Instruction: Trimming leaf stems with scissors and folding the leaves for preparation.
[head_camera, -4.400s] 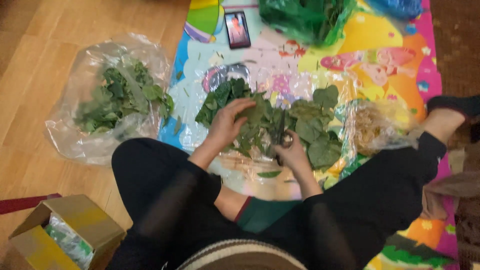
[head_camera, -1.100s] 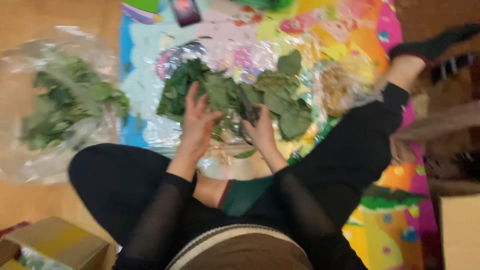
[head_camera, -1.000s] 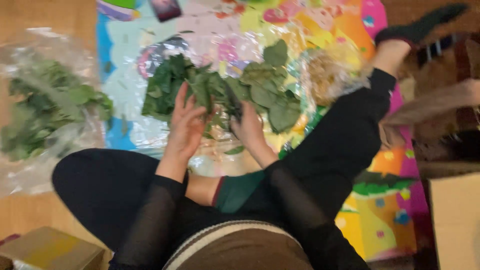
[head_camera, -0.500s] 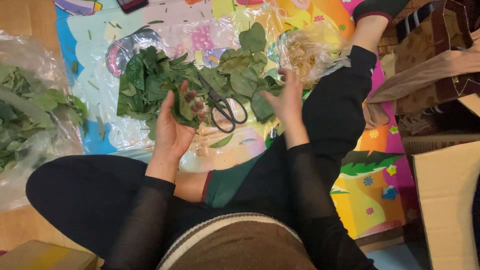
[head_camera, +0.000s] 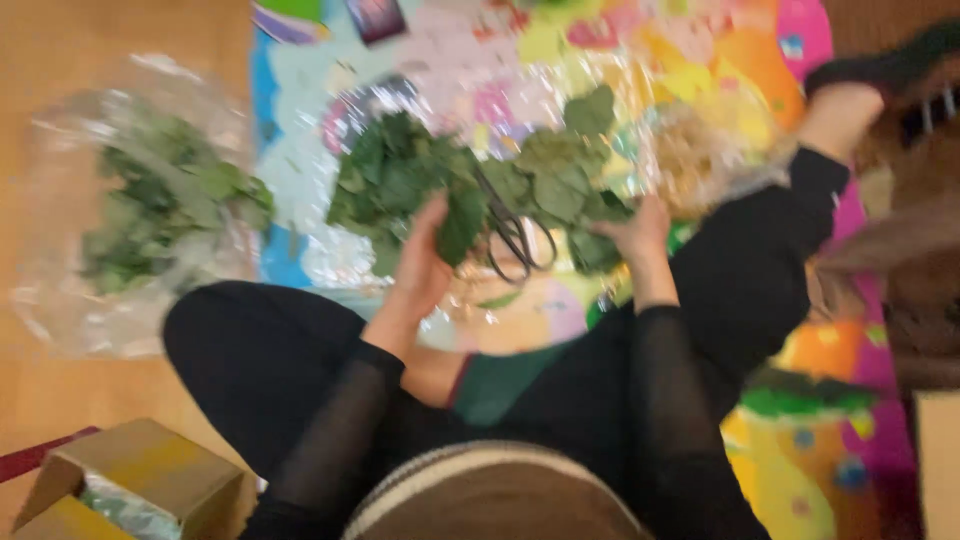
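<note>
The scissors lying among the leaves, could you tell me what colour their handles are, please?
The scissors have black loop handles, seen in the head view, though blurred.

Brown cardboard box (head_camera: 140, 480) lower left; dark phone (head_camera: 375, 17) top.

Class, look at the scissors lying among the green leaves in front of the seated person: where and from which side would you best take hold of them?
Probably by the dark loop handles of the scissors, coming from the person's side: the loops lie bare nearest the lap, while the blades point away under the leaves.
</note>
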